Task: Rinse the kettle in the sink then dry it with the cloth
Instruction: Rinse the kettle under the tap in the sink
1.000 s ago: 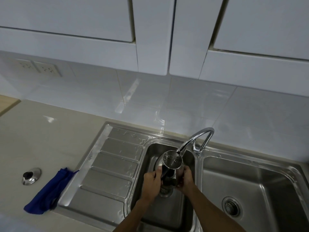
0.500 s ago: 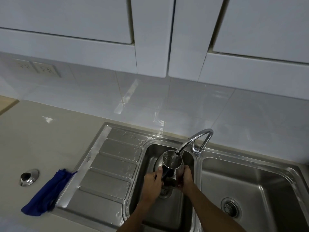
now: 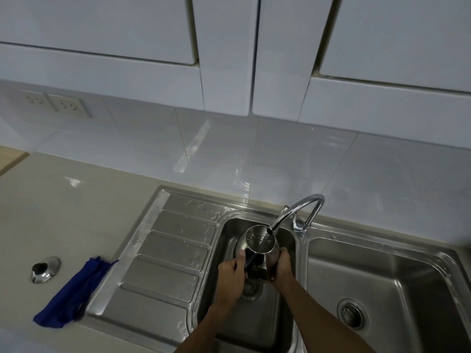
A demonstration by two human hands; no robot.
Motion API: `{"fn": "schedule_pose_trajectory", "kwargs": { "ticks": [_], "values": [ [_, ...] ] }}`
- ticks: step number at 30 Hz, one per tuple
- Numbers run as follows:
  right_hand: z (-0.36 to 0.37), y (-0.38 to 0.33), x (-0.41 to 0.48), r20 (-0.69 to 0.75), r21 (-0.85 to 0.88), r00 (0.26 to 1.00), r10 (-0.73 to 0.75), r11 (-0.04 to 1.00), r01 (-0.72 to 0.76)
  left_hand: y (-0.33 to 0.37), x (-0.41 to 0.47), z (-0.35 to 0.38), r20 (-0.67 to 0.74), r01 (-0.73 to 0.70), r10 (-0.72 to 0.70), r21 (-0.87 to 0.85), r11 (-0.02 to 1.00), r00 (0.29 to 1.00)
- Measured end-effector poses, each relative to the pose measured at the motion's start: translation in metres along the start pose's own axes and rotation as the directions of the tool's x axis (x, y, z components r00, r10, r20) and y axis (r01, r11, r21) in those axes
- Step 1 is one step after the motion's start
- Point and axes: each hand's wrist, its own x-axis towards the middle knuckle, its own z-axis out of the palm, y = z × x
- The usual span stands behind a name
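A shiny steel kettle [image 3: 257, 244] with its lid off is held over the left sink basin [image 3: 229, 230], its open mouth right under the spout of the curved chrome tap [image 3: 297, 212]. My left hand [image 3: 230, 277] grips its left side near the dark handle. My right hand [image 3: 281, 266] clasps its right side. The kettle's lower body is hidden behind my hands. A blue cloth [image 3: 74, 294] lies crumpled on the counter, left of the draining board. The kettle's steel lid [image 3: 44, 269] with a black knob rests further left.
A ribbed steel draining board [image 3: 165, 253] lies between the cloth and the left basin. A second basin [image 3: 382, 289] with a drain is on the right. White wall cupboards [image 3: 229, 59] hang above, and wall sockets [image 3: 58, 104] sit at far left.
Both hands stay on the kettle under the tap. The kettle has shifted very slightly; the view has tipped a little.
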Motion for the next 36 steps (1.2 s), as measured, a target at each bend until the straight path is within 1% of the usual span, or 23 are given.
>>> {"fn": "schedule_pose_trajectory", "kwargs": {
  "ticks": [3,5,8,11,14,16,17,19,20,22,26,28,33,36],
  "values": [
    [-0.002,0.001,0.010,-0.003,-0.017,1.000,-0.029,0.999,0.029,0.001,-0.003,0.001,0.007,-0.004,0.004,-0.018,1.000,1.000],
    [-0.009,0.004,0.032,0.001,-0.049,0.999,-0.048,0.998,0.048,0.002,-0.005,0.002,0.005,0.002,-0.001,-0.027,1.000,1.000],
    [-0.021,0.008,0.056,0.029,-0.114,0.999,-0.023,0.993,0.026,0.001,-0.006,0.006,-0.009,0.013,-0.014,-0.035,0.999,1.000],
    [-0.020,-0.006,0.029,0.057,-0.179,0.998,-0.024,0.983,0.034,0.000,-0.005,0.009,-0.027,0.033,-0.034,-0.036,0.999,0.999],
    [-0.023,-0.034,0.018,0.037,-0.205,0.983,-0.182,0.961,0.186,-0.001,-0.003,0.010,-0.034,0.029,-0.030,-0.026,0.999,0.999],
    [-0.024,-0.059,0.017,0.004,-0.216,0.949,-0.315,0.926,0.308,-0.001,-0.002,0.009,-0.039,0.031,-0.031,-0.018,0.999,0.999],
    [-0.024,-0.070,0.016,0.015,-0.231,0.928,-0.373,0.901,0.366,-0.001,-0.001,0.008,-0.040,0.032,-0.032,-0.016,0.999,0.999],
    [-0.023,-0.092,0.014,0.042,-0.244,0.891,-0.453,0.860,0.448,0.001,-0.001,0.008,-0.042,0.033,-0.034,-0.021,0.999,0.999],
    [-0.021,-0.101,0.015,0.033,-0.259,0.885,-0.465,0.851,0.457,0.002,-0.001,0.009,-0.048,0.034,-0.035,-0.023,0.999,0.998],
    [-0.017,-0.115,0.018,0.044,-0.319,0.882,-0.470,0.830,0.458,0.004,0.000,0.009,-0.059,0.037,-0.039,-0.025,0.999,0.998],
    [-0.006,-0.128,0.022,0.142,-0.400,0.888,-0.438,0.795,0.456,0.006,0.001,0.008,-0.061,0.030,-0.032,-0.024,0.999,0.998],
    [0.001,-0.129,0.016,0.167,-0.404,0.887,-0.430,0.791,0.460,0.006,0.001,0.007,-0.065,0.030,-0.031,-0.027,0.999,0.997],
    [0.006,-0.127,0.013,0.144,-0.379,0.892,-0.429,0.808,0.450,0.007,0.001,0.007,-0.052,0.029,-0.030,-0.030,0.999,0.998],
    [0.001,-0.128,0.016,0.156,-0.377,0.892,-0.424,0.809,0.450,0.006,0.001,0.007,-0.042,0.028,-0.029,-0.035,0.999,0.999]
  ]
}}
